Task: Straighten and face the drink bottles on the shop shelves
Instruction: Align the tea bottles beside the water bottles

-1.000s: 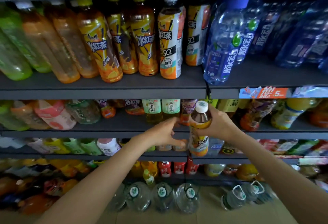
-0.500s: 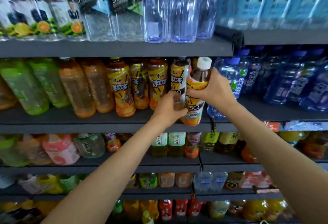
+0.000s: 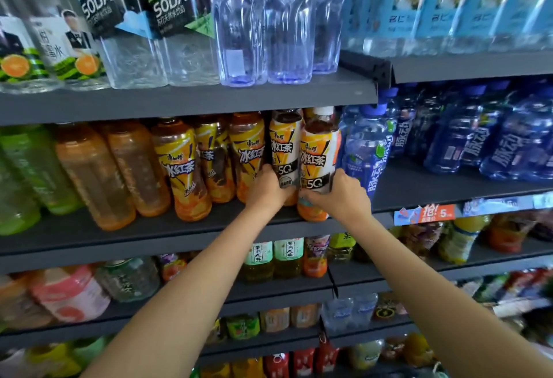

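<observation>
Two bare forearms reach up to the second shelf (image 3: 185,237) of a dark drinks rack. The right hand (image 3: 341,198) is wrapped around the lower body of a white-capped iced tea bottle (image 3: 317,156), which stands upright near the shelf's front edge, label facing out. The left hand (image 3: 267,189) is closed on the base of the neighbouring iced tea bottle (image 3: 284,150), which touches the first on its left. Yellow-labelled tea bottles (image 3: 179,165) continue leftward; blue sports-drink bottles (image 3: 366,150) stand just to the right. Soda bottles (image 3: 167,24) occupy the shelf above.
</observation>
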The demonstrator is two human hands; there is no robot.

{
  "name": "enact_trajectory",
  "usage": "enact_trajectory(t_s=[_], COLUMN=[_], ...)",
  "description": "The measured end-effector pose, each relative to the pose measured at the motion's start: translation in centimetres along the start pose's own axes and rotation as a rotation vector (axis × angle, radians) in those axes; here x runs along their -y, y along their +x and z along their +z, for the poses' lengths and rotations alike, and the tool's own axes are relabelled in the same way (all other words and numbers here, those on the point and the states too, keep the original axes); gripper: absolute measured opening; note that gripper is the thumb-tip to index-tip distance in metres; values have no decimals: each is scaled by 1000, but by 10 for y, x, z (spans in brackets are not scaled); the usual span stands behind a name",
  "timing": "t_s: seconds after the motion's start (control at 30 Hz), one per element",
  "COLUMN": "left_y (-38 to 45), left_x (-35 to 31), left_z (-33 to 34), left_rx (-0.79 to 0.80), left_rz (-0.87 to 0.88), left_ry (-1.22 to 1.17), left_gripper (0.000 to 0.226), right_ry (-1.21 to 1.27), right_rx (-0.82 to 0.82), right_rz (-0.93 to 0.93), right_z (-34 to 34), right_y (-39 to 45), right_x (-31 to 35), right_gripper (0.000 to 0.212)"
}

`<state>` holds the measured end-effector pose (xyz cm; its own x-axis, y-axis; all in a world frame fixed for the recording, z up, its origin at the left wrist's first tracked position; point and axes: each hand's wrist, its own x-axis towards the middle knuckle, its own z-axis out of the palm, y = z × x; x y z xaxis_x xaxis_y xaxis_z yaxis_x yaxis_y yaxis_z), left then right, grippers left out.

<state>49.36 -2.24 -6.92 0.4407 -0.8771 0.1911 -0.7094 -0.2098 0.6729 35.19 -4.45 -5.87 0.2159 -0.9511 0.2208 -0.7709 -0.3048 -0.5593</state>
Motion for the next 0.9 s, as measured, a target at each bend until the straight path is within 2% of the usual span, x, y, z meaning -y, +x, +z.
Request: enact_trajectory(t_s=[0.17, 0.3, 0.47, 0.57, 0.67, 0.8, 0.9], left_y=[-1, -11, -49, -76, -101, -120, -119], left_x=[6, 11, 20, 32, 51, 74, 81], left_z=[13, 18, 18, 23, 43, 80, 94], left_rx=[-79, -109, -206, -205, -95, 101, 139], left_rz=[12, 56, 202, 341, 430, 253, 109], left_ry=[49, -75, -118, -93, 4, 38, 44], left_gripper=[53, 56, 44, 35, 28, 30, 33], right_ry=[54, 22, 88, 162, 148, 144, 205], right_rx=[-90, -116, -89, -180, -239, -124, 64], right_rz=[57, 63, -6, -124, -131, 24, 154], right_z=[13, 18, 28, 28, 31, 51, 77], right_y=[3, 10, 1, -19, -42, -54, -53], right_x=[0, 3, -11, -38, -78, -124, -146], right_gripper=[57, 51, 46, 30, 12, 10, 22])
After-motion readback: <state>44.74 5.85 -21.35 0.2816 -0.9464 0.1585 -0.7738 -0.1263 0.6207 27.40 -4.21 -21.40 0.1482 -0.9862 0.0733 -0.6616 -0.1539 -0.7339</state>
